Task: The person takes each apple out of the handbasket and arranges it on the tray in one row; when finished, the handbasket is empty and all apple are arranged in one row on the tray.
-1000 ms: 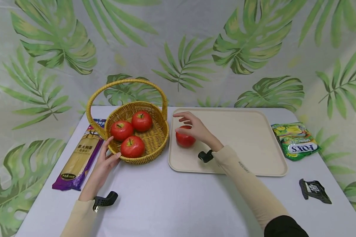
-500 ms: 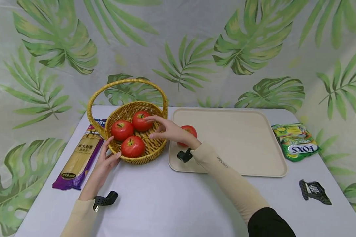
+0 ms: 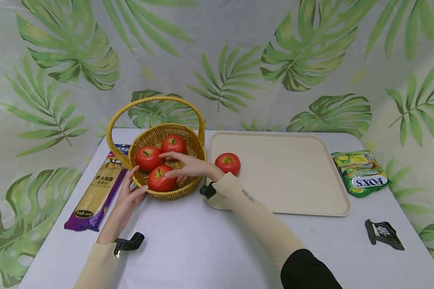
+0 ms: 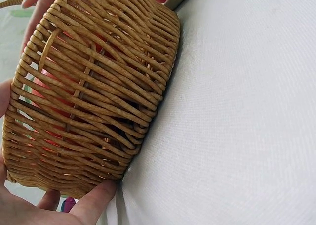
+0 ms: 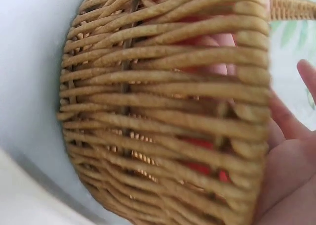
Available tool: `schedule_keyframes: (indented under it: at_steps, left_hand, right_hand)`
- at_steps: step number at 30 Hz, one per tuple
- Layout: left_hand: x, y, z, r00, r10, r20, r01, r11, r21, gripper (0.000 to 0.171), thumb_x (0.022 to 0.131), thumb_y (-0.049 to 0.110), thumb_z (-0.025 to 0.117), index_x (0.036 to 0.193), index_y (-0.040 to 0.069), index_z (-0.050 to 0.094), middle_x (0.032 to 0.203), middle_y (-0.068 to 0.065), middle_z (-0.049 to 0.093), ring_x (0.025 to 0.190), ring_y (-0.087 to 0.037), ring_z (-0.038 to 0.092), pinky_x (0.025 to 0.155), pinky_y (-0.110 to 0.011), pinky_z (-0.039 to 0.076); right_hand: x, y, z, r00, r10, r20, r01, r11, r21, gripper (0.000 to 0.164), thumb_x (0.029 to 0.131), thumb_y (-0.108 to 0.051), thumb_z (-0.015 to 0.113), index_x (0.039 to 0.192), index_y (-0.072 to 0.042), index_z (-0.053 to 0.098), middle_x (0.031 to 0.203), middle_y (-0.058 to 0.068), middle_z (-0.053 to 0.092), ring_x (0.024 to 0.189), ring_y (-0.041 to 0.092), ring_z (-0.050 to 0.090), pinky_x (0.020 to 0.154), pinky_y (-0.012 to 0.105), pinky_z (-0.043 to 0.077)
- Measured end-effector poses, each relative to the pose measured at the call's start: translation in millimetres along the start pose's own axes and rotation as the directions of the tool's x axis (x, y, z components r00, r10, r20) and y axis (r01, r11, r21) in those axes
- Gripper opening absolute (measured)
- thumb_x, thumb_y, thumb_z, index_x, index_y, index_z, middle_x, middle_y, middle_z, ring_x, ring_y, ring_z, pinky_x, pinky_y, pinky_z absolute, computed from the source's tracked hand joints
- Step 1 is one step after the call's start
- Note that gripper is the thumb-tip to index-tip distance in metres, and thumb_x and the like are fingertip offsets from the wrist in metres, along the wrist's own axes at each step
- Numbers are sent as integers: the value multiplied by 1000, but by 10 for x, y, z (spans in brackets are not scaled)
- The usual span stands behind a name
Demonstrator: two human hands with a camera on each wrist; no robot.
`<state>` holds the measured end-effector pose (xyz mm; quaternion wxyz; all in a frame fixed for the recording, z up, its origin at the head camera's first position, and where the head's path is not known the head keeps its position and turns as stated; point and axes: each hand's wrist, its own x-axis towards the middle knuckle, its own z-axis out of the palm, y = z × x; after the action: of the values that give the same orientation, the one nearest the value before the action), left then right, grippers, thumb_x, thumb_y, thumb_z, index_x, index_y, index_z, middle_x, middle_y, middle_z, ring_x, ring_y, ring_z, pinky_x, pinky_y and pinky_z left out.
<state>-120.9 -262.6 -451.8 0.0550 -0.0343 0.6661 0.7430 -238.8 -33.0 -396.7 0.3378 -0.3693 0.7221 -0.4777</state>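
Observation:
A wicker basket with a tall hoop handle holds three red apples: a front one, a left one and a back one. My left hand grips its left front side, thumb at the rim and fingers lower on the wall, as the left wrist view shows on the woven side. Over the basket's right rim reaches my right hand, fingers spread above the apples and thumb at the front one. Basket weave hides part of that hand in the right wrist view.
Right of the basket lies a beige tray with one red apple at its left end. A spaghetti packet lies at left. A green Fox's candy bag and a small black packet are at right.
My right hand has left the apple on the tray and moved left, past the basket's back apple, to over the front apple. The left hand and basket have stayed in place.

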Motion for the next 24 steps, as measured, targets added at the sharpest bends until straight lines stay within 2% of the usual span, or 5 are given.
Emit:
schedule_keyframes:
  at_steps: [5,14,16,21,24]
  left_hand:
    - [1,-1,-2,1000,11,6,-11,1000,0,69,99,8,48,154,29,11,156,-5,-9,139,-41,13,109,-56,21]
    - [12,-18,-11,1000,13,9,-13,1000,1,69,99,8,48,153,30,11,156,-4,-10,139,-40,14,109,-53,20]
    - [13,-17,-9,1000,13,10,-13,1000,3,68,99,8,48,153,30,12,156,-4,-10,139,-40,14,109,-53,21]
    - [10,-11,-6,1000,13,9,-13,1000,10,68,99,9,49,153,30,12,156,-3,-9,139,-40,14,109,-52,21]
    - [10,-13,-10,1000,13,6,-13,1000,4,68,99,9,49,153,30,12,156,-3,-10,139,-40,14,110,-53,21]
  right_hand:
    - [70,8,43,998,67,12,-67,998,2,64,92,-26,62,148,-20,31,149,15,26,75,29,68,73,37,57]
    - [209,41,131,992,113,46,-111,992,-52,61,92,-26,64,145,-19,37,138,6,38,73,27,66,69,37,57]
    - [227,40,146,994,103,41,-99,991,-91,61,91,-25,64,145,-17,38,138,7,39,83,23,64,71,35,57]
    - [264,56,156,1000,24,9,-22,977,-210,57,89,-23,67,140,-13,44,138,7,44,114,17,47,90,26,45]
    - [253,44,148,1000,1,-21,-6,977,-212,55,87,-22,70,137,-14,48,136,6,46,114,16,46,89,26,45]
